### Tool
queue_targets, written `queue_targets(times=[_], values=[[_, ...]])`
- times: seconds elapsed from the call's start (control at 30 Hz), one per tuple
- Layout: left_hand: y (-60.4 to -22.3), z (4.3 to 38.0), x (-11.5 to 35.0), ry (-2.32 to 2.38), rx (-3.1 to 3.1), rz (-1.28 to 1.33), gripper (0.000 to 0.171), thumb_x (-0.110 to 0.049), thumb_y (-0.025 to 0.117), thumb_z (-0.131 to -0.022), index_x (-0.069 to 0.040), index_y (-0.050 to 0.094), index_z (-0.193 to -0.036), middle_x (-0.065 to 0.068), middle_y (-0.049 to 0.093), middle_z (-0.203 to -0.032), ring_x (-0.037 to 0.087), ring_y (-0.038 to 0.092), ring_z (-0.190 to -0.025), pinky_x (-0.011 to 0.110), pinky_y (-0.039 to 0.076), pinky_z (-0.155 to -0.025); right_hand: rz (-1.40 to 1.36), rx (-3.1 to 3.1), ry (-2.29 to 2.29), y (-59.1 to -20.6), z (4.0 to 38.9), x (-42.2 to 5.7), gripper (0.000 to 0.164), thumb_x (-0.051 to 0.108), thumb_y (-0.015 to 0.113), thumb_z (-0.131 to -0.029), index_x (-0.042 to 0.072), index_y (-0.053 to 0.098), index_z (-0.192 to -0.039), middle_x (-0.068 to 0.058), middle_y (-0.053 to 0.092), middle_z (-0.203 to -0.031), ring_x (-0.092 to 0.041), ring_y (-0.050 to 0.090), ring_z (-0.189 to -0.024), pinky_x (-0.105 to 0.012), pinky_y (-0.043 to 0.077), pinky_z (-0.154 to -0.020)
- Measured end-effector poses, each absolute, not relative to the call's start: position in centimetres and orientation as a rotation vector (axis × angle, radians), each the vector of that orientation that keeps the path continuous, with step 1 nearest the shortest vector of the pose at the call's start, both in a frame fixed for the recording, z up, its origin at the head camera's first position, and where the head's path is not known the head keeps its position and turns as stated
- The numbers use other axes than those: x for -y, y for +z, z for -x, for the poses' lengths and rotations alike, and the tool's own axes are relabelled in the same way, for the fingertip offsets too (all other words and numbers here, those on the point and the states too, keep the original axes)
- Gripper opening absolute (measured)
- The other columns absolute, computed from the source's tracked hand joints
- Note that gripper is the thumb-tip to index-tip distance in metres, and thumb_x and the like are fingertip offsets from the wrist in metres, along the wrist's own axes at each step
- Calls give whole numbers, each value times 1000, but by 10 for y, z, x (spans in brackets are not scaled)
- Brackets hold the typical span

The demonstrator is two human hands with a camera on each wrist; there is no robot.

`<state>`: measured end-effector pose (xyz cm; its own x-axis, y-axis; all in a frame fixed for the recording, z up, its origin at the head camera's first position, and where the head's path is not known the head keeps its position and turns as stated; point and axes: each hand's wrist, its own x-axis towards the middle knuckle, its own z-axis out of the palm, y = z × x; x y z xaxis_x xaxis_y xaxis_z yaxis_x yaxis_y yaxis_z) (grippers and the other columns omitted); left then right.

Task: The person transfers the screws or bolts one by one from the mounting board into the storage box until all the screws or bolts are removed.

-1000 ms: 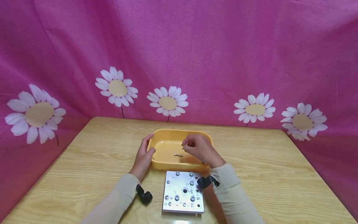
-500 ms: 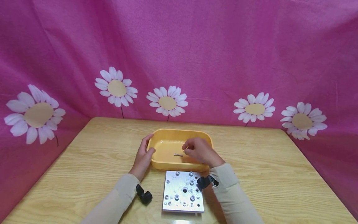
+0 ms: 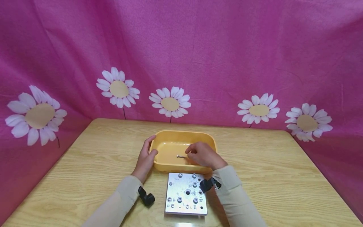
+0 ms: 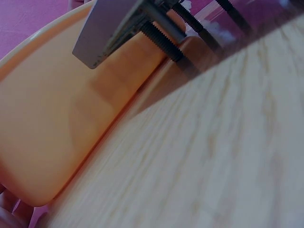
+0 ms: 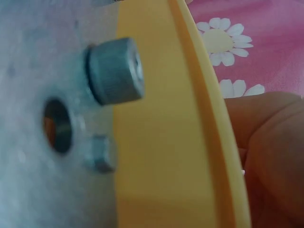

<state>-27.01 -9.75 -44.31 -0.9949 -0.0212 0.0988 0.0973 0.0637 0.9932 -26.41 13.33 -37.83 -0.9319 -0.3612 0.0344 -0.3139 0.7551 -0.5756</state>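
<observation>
My left hand (image 3: 144, 160) grips the left end of the yellow tray (image 3: 181, 168), thumb over the rim and fingers along the outside. A metal screw (image 3: 181, 156) lies on the tray floor. Just right of that screw, my right hand (image 3: 204, 156) reaches down inside the tray, with thumb and index fingertips pinched together. They seem to hold a small metal piece, mostly hidden; only a glint (image 5: 243, 172) shows in the right wrist view. In front of the tray sits a square metal plate (image 3: 181, 189) with several socket-head screws and open holes.
Threaded screw shanks (image 4: 161, 42) stick out below the plate in the left wrist view, holding it above the wooden table (image 3: 119, 135). A pink cloth (image 3: 210, 63) with daisies hangs behind the table. The right wrist's black camera (image 3: 206, 186) hangs over the plate's right edge.
My right hand has lowered slightly into the tray, its fingertips coming down beside the loose screw. The left hand, tray and plate have stayed in place.
</observation>
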Motion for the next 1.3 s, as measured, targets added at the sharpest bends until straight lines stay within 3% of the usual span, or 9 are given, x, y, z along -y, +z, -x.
queue_targets(times=[0.57,0.73,1.03,1.13,1.3], values=[[-444,273,98,-2075,2259,66,58,-7,46,-90,-26,36,-144,-4,26,-156,18,18,-145,41,26,-113,523,-2801,-923,-378,264,-137,21,13,62,-87,5,73,-104,1,66,-84,-13,55,-72,-28,46,-66],[-443,271,97,-2080,2232,85,58,-5,46,-89,-22,37,-144,-2,28,-155,17,16,-145,40,20,-116,516,-2801,-917,-379,265,-139,24,13,61,-86,4,72,-106,1,66,-82,-14,56,-71,-28,47,-65],[-444,268,97,-2095,2225,88,58,-5,46,-89,-23,37,-143,-3,27,-155,16,15,-146,40,21,-115,537,-2839,-877,-374,263,-143,21,15,60,-88,6,72,-103,-1,66,-89,-15,56,-78,-32,49,-74],[-444,268,97,-2086,2228,86,58,-5,46,-89,-22,38,-143,-3,28,-155,16,15,-145,39,21,-115,545,-2827,-895,-369,261,-146,20,14,61,-89,5,72,-103,-1,65,-88,-14,55,-74,-30,48,-69],[-442,269,97,-2085,2223,86,58,-5,46,-88,-22,38,-144,-2,27,-156,17,16,-145,39,21,-115,518,-2748,-980,-359,257,-149,20,12,60,-90,2,69,-105,-5,62,-77,-13,46,-51,-26,39,-47]])
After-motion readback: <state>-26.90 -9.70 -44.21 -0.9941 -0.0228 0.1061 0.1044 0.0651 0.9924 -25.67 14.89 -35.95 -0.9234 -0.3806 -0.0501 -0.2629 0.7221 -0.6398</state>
